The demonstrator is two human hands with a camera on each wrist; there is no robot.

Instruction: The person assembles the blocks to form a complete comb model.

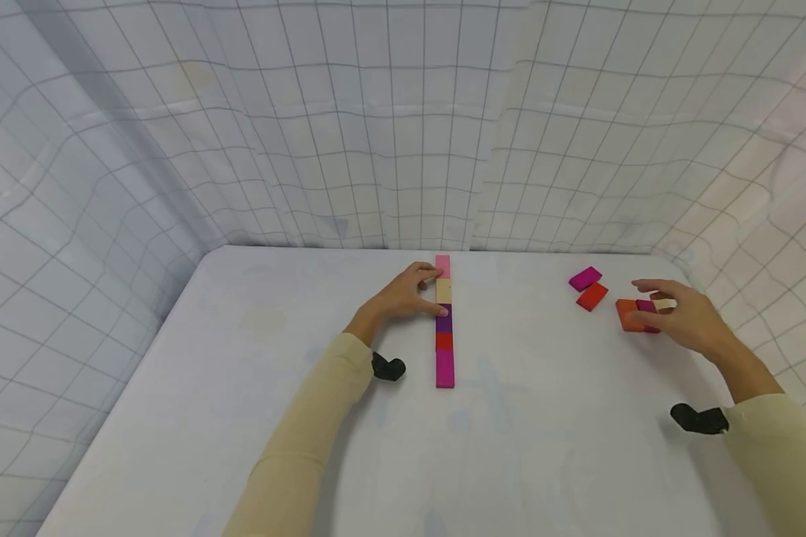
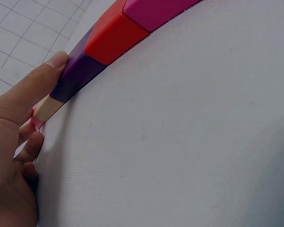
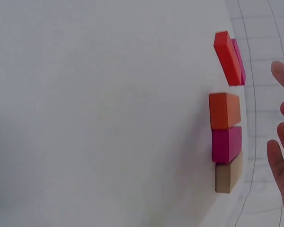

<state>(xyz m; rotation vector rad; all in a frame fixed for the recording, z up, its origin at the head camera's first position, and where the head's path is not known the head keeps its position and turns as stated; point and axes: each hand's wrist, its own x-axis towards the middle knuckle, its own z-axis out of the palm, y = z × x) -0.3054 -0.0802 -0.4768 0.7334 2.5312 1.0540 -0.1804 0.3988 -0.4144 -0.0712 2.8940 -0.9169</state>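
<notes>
A straight row of blocks runs away from the person on the table. Its near end is a magenta block (image 1: 445,370), then red (image 2: 116,35), purple (image 1: 444,323), a cream wooden block (image 1: 444,291) and pink (image 1: 442,265) at the far end. The left hand (image 1: 404,292) lies along the row's left side, its thumb touching the purple block and a fingertip at the pink one. Over at the right, the right hand (image 1: 690,322) hovers with fingers spread, holding nothing. Beneath it sit an orange block (image 3: 219,110), a magenta block (image 3: 221,145) and a cream block (image 3: 223,178), side by side.
A loose magenta block (image 1: 585,279) and a red block (image 1: 592,297) lie near the back right of the white table (image 1: 551,418). White grid-patterned cloth (image 1: 416,134) rises behind the table and along both sides.
</notes>
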